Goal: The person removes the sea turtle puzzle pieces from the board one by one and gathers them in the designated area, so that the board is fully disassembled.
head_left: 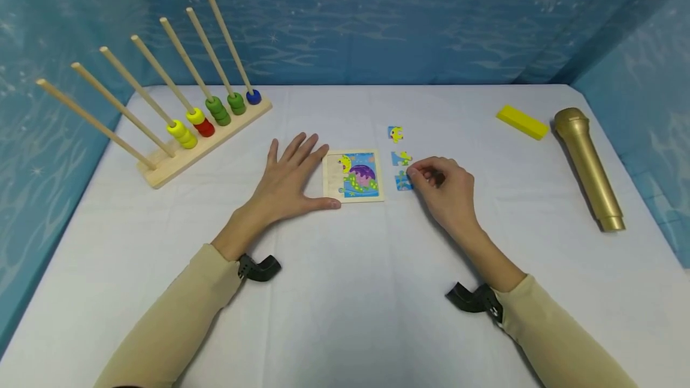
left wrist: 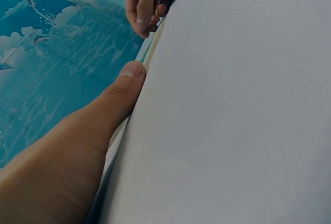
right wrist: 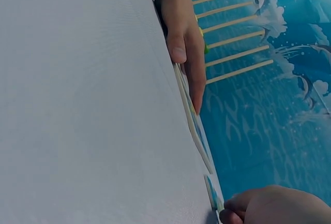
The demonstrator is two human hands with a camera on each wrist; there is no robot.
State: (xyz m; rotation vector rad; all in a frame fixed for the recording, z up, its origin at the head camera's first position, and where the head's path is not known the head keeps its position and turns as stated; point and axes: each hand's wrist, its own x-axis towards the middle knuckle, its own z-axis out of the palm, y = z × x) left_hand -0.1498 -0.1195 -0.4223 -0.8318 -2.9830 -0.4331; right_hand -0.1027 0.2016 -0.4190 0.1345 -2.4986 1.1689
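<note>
A small wooden puzzle tray (head_left: 353, 201) lies in the middle of the table, showing a purple-shelled turtle, with bare wood along its left side. My left hand (head_left: 291, 183) is spread flat beside it, thumb at the lower left corner and index finger near the upper left one. To the tray's right, my right hand (head_left: 447, 187) has curled fingers, thumb and index pinching the right edge of a blue puzzle piece (head_left: 402, 183). Fingertips partly cover that piece. Just above lie a blue and green puzzle piece (head_left: 399, 159) and a puzzle piece with a yellow figure (head_left: 396, 133).
A wooden bead rack (head_left: 178, 163) with tall pegs and coloured beads stands at the back left. Toward the back right are a yellow block (head_left: 521, 122) and a gold microphone-shaped object (head_left: 589, 169). A blue sea-patterned curtain (head_left: 345, 23) hangs behind the white-covered table (head_left: 334, 304).
</note>
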